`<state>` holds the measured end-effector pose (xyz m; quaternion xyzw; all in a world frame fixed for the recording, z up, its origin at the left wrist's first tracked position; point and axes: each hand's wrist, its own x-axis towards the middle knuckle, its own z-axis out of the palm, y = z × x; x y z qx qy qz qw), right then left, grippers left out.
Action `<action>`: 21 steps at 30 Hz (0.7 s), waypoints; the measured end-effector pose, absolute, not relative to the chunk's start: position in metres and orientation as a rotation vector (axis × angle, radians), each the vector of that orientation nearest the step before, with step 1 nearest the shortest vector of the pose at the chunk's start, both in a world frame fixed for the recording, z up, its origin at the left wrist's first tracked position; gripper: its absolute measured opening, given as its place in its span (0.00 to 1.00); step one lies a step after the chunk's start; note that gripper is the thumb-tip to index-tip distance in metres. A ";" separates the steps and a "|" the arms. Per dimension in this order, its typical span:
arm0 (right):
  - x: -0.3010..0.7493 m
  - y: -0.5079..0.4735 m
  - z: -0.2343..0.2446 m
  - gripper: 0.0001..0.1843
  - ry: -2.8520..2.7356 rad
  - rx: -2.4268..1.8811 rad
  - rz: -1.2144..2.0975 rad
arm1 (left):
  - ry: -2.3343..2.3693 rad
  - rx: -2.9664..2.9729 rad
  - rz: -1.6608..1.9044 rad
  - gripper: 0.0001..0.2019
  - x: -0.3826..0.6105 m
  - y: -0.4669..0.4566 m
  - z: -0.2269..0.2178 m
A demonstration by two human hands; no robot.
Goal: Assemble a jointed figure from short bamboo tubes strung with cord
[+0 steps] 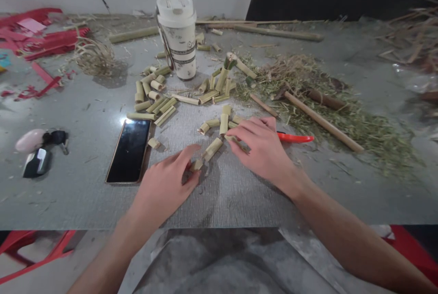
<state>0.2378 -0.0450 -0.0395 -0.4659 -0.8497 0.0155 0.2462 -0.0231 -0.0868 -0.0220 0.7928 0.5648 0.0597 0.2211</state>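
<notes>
My left hand (167, 182) rests on the grey table (68, 193), thumb and fingers pinched on a short cut bamboo piece (196, 165). My right hand (262, 145) lies just to the right, its fingers curled down over another small bamboo piece (234, 138). A longer bamboo piece (212, 148) lies between the two hands. More short bamboo pieces (222, 123) sit just beyond my fingers. A red-handled tool (296, 138) pokes out from behind my right hand.
A black phone (129, 150) lies left of my left hand. A white lidded cup (178, 34) stands at the back among several cut bamboo pieces (155, 100). Long bamboo sticks (321, 120) and green shavings (342, 116) lie right. Keys (41, 148) and red scraps (44, 40) lie left.
</notes>
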 end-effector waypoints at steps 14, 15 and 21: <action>0.237 -0.050 -0.037 0.04 -2.362 -1.160 0.082 | 1.529 2.082 0.297 0.19 -0.056 -0.099 -0.018; 0.236 -0.052 -0.035 0.05 -2.391 -1.099 0.108 | 1.510 2.066 0.326 0.19 -0.057 -0.100 -0.016; 0.210 -0.071 -0.026 0.14 -2.584 -0.706 0.057 | 1.331 1.947 0.423 0.26 -0.040 -0.107 -0.001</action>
